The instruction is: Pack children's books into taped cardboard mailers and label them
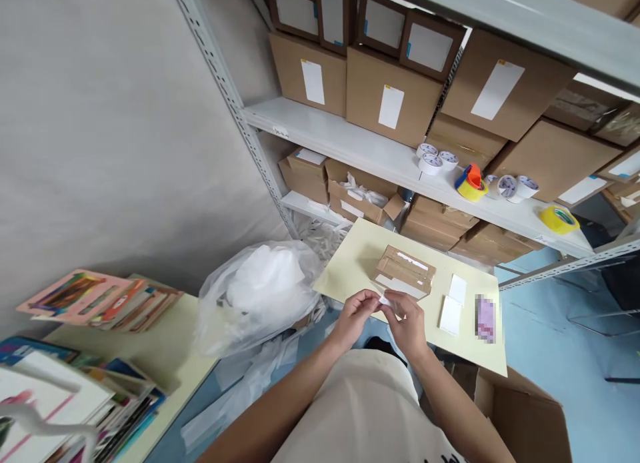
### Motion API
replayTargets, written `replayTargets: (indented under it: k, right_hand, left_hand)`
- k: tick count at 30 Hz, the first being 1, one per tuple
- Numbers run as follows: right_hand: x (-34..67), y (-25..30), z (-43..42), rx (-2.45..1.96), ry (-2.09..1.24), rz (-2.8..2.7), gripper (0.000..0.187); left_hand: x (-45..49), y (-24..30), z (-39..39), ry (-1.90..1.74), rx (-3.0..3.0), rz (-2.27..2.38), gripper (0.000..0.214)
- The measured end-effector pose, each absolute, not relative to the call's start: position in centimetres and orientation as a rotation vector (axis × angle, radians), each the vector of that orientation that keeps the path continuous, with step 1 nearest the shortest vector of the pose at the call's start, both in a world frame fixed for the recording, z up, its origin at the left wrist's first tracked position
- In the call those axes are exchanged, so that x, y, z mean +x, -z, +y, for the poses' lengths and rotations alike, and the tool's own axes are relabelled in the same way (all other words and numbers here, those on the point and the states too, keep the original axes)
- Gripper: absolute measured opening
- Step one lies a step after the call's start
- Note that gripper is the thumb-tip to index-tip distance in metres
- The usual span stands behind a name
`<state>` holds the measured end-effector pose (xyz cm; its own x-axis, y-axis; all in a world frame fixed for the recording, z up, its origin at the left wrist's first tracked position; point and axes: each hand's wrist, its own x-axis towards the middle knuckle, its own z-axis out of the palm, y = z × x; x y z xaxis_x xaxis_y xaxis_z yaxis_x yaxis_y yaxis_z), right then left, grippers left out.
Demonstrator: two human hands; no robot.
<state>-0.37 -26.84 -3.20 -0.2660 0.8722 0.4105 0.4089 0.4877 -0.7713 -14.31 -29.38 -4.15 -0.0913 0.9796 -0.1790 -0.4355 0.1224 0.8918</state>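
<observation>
My left hand (356, 314) and my right hand (409, 321) meet over the near edge of a small pale yellow table (360, 259). Both pinch a small white strip of paper or label (385, 301) between their fingertips. Just beyond the hands lies a flat brown cardboard package (404, 271) with white strips on it. To its right lie two white cards (453, 306) and a small purple packet (485, 318).
A clear plastic bag of white filling (260, 293) sits left of the table. Metal shelving (380, 153) behind holds cardboard boxes and tape rolls (471, 181). Stacks of colourful books (100, 299) lie on a table at left. An open carton (525, 416) stands at lower right.
</observation>
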Motion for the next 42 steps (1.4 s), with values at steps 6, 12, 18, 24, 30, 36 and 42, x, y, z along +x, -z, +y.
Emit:
replayTargets:
  k: [6,12,18,24,30,36,42]
  right_hand:
    - [0.4,3.5,-25.5,-1.079,-0.799,-1.841,0.014]
    - [2.1,2.9,-23.6,-1.018,-0.965,-1.775,0.011]
    - [3.6,3.1,-22.5,-0.958,-1.075,-1.704,0.013]
    - [4.4,3.1,-21.6,-0.971,-1.163,-1.653,0.01]
    - [3.3,3.5,-21.2,-1.027,-1.311,-1.617,0.017]
    - [0.6,4.5,-20.0,-1.191,-1.343,-1.422,0.029]
    - [-2.3,5.0,-17.5,-1.348,-1.271,-1.211,0.035]
  left_hand:
    - [-13.6,3.9,-28.2,-1.357,0.796,1.164,0.039]
    - [-11.8,3.4,-26.5,-1.341,0.837,1.175,0.04]
    - [-9.7,3.4,-25.4,-1.374,0.853,1.247,0.039]
    - [-8.5,3.4,-25.2,-1.39,0.903,1.321,0.043]
    - [-9.5,3.5,-25.2,-1.376,0.966,1.43,0.04]
    - [-12.8,4.5,-23.7,-1.374,0.902,1.428,0.036]
    - [-20.6,5.9,-20.2,-1.302,0.546,1.435,0.037]
